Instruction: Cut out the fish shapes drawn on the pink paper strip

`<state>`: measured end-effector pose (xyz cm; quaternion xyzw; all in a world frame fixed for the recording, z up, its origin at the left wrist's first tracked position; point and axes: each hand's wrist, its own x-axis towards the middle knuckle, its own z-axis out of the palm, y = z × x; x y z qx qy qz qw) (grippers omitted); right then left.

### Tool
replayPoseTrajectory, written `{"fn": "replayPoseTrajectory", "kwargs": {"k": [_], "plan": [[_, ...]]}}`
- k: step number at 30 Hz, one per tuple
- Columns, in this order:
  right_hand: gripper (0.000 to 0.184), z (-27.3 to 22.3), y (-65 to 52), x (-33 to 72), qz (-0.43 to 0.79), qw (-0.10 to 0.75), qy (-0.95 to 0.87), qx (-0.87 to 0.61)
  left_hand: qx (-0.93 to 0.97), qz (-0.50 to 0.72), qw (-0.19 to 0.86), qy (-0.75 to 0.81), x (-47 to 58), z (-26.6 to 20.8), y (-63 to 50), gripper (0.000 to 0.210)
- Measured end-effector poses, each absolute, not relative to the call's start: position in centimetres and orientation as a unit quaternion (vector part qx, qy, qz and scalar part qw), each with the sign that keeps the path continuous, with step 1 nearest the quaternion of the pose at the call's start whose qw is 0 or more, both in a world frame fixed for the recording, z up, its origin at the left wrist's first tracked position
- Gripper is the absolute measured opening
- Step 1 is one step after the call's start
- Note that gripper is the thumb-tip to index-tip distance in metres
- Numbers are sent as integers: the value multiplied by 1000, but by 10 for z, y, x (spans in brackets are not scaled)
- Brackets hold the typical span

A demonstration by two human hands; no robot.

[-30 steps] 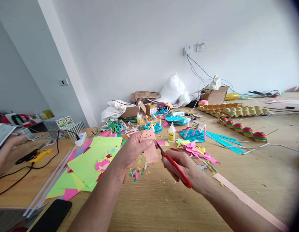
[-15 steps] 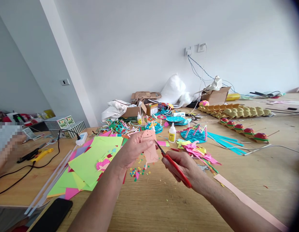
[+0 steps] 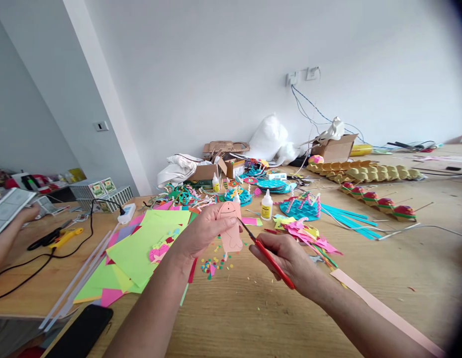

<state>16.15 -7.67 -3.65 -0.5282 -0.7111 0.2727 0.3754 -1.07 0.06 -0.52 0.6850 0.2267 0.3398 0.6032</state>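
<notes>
Over the middle of the table, my left hand (image 3: 206, 227) pinches a peach paper piece (image 3: 231, 238) between thumb and fingers. A fish shape is drawn on it in dark line, and the top end is rounded. My right hand (image 3: 279, 258) is wrapped around red-handled scissors (image 3: 273, 263), whose dark blades point up and left to the paper's right edge. Whether the blades are parted is too small to tell. Below the paper lie small colored paper dots (image 3: 212, 266). A long peach paper strip (image 3: 383, 308) lies partly beneath my right forearm.
Green paper sheets (image 3: 141, 253) spread at left, near a black phone (image 3: 81, 330). A glue bottle (image 3: 266, 206) stands beyond my hands, beside a blue craft base (image 3: 300, 209). Paper scraps (image 3: 309, 236) and egg cartons (image 3: 380, 172) lie right. Another person's hand (image 3: 27, 214) holds a flat white-and-grey object.
Both hands and the scissors stay almost in place, with the paper turned slightly. At far left, a flat object in the other person's hand now shows where the picture was blurred out.
</notes>
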Motion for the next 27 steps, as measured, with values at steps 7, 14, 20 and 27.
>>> {"fn": "replayPoseTrajectory", "kwargs": {"k": [7, 14, 20, 27], "plan": [[38, -37, -77, 162, 281, 379, -709, -524, 695, 378, 569, 226, -11, -5, 2, 20], [41, -33, -79, 159, 312, 380, -695, -524, 689, 377, 575, 228, -11, -4, 0, 18], [44, -33, -80, 158, 365, 387, -666, -523, 678, 368, 595, 225, -7, -3, -2, 20], [42, -36, -79, 154, 408, 434, -625, -504, 648, 392, 620, 204, 3, -5, -9, 20]]}}
